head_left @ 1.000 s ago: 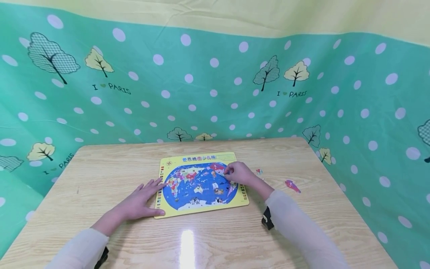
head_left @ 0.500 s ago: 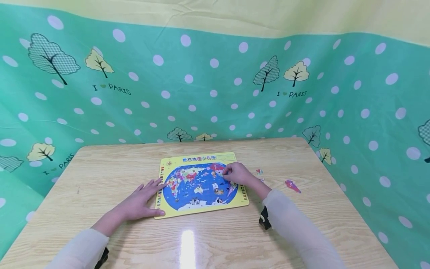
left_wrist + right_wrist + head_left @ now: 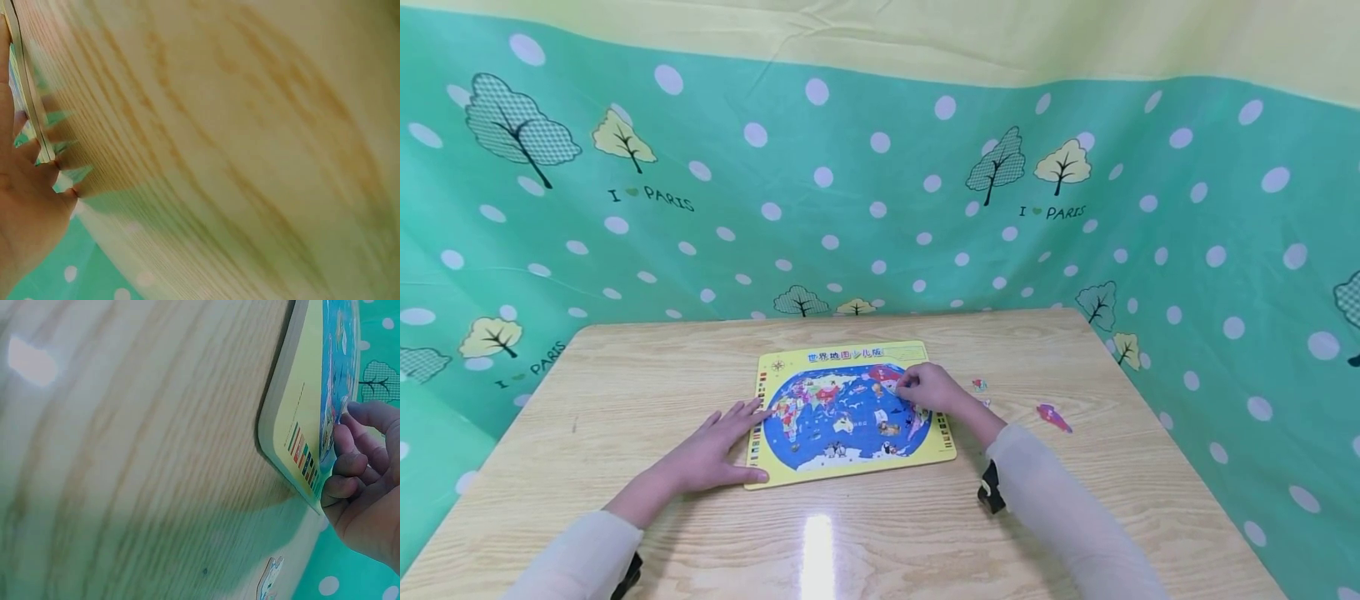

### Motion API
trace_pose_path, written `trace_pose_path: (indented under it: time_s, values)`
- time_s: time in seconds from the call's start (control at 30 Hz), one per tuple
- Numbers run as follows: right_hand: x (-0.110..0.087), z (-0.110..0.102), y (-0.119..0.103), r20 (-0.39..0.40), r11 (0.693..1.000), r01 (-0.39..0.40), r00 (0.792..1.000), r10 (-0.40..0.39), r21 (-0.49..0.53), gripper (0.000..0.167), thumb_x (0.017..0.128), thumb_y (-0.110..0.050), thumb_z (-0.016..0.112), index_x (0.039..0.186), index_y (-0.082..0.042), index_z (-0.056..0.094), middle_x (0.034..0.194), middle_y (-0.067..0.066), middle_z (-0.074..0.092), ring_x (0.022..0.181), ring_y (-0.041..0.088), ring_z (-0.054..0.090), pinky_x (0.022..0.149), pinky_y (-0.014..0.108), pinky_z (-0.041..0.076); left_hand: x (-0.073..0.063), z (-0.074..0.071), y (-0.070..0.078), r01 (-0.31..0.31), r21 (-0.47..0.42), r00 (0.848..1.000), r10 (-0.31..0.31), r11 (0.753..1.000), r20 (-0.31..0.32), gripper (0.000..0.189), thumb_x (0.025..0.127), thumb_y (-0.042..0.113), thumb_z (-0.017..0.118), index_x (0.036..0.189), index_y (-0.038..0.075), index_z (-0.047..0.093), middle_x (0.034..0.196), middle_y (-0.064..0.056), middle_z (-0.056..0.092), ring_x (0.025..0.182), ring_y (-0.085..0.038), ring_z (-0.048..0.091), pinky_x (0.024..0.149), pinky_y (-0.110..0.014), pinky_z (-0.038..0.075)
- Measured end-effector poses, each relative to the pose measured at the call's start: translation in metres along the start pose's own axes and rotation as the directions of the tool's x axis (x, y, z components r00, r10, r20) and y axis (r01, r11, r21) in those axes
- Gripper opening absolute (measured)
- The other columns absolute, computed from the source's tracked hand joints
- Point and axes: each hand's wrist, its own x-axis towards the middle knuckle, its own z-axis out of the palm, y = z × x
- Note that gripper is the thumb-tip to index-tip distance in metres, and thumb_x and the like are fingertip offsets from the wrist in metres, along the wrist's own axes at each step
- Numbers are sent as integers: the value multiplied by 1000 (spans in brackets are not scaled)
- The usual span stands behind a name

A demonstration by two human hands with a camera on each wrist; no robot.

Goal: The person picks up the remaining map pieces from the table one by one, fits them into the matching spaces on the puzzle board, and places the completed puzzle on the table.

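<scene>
A yellow-bordered world map puzzle board (image 3: 790, 477) lies flat on the table, its blue oval filled with coloured land shapes and animals. Fingers spread, my left hand (image 3: 718, 450) rests along the board's left edge; the left wrist view catches the hand (image 3: 31, 215) beside the board's side. Over the upper right of the map, my right hand (image 3: 936, 390) pinches a small puzzle piece between thumb and finger. Only a sliver of that small puzzle piece (image 3: 344, 406) shows in the right wrist view, its picture mostly hidden by the fingers.
Right of the board lie loose puzzle pieces: a red-and-purple one (image 3: 1055, 417), a small red-and-teal one (image 3: 979, 385), and a tiny pale one (image 3: 987, 403) close to the right forearm. A polka-dot curtain (image 3: 880, 192) stands behind the wooden table (image 3: 647, 367).
My right hand has shifted very slightly over the same part of the map, its wrist a little to the left. The left hand and the board stay put.
</scene>
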Motion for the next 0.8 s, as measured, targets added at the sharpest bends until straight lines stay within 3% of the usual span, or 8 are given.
trace_pose_path:
  time_s: [0.2,0.8]
  values:
    - [2,3,2,-14,1000,29,999,-29,-4,14,89,-25,62,88,-12,69,72,0,60,60,12,51,54,23,43,0,-1,1,3,-2,1000,-3,1000,4,97,70,68,64,145,14,36,153,-18,26,140,-44,20,111,-65,11]
    - [2,4,0,-40,1000,13,999,-13,-10,12,88,-23,64,85,-12,68,72,0,61,61,12,53,54,22,45,0,1,-2,-9,0,1000,9,1000,-13,97,69,68,64,145,15,36,153,-18,26,139,-45,21,110,-66,12]
